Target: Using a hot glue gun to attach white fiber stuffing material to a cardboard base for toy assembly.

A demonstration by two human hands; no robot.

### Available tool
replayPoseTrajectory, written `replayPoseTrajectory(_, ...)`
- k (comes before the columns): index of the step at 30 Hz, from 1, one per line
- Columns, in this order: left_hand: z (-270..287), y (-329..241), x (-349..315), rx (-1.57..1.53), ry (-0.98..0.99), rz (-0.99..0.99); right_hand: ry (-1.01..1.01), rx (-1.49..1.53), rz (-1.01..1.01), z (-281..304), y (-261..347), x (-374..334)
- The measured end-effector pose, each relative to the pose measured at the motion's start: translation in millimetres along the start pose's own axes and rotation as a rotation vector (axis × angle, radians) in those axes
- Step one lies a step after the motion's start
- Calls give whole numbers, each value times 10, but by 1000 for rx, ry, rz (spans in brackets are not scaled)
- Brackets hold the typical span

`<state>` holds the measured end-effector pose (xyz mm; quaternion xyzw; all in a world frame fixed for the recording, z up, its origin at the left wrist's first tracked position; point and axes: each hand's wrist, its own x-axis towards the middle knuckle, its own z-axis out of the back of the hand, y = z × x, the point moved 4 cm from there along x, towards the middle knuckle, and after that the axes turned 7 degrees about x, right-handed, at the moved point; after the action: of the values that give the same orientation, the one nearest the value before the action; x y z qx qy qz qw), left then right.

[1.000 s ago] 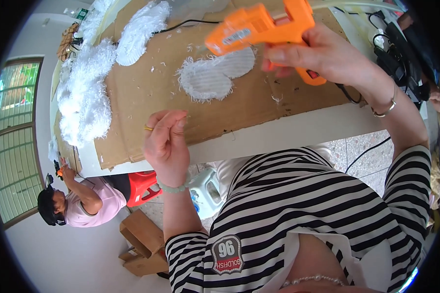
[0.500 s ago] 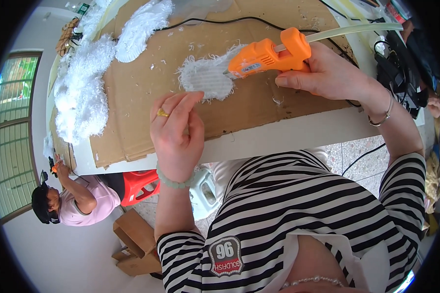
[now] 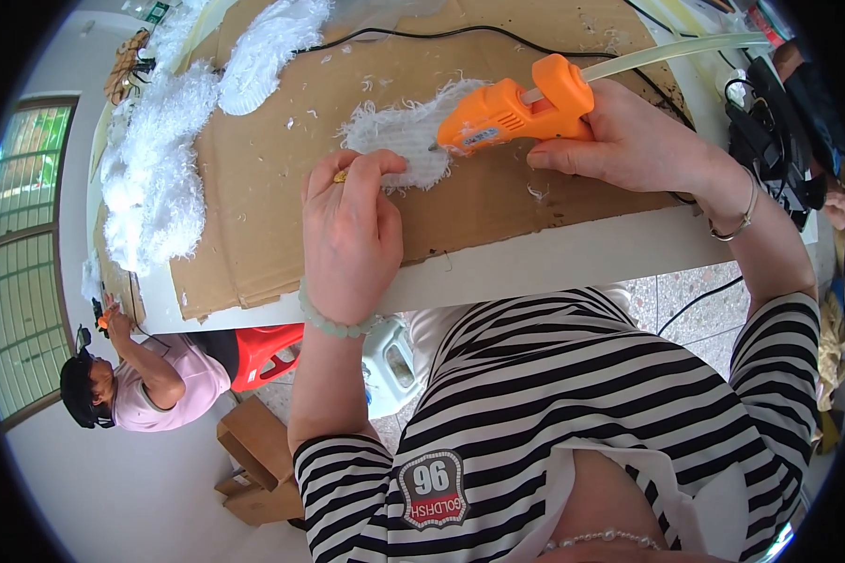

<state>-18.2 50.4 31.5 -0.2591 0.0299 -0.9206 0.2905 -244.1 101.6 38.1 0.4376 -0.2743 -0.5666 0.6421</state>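
A hot glue gun (image 3: 512,117), bright orange with a long translucent glue stick (image 3: 676,54) out of its back, is gripped in my right hand (image 3: 634,141). Its nozzle points left and sits over a fuzzy white fabric piece (image 3: 399,131) lying on the cardboard. My left hand (image 3: 352,230), wearing a ring and a pale bead bracelet, has its fingers bent together at the near left edge of that piece. The fingertips overlap the edge; the thumb tip is partly hidden.
Cardboard (image 3: 282,206) covers the white table (image 3: 526,244). A heap of fluffy white pieces (image 3: 155,188) lies left, another white piece (image 3: 272,56) behind it. A black cord (image 3: 422,36) crosses the far side. A co-worker (image 3: 174,371) sits at left by a red stool (image 3: 265,357).
My left hand has moved slightly right and forward, its fingertips now over the fabric's edge. The glue gun has barely moved.
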Motion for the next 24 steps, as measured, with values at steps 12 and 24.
replayPoseTrajectory(12,4,37,22,4,8,10,36,-37,29,-33,-21,37)
replayPoseTrajectory(24,0,124,78,-65,43,41,81,-71,88,-70,52,75)
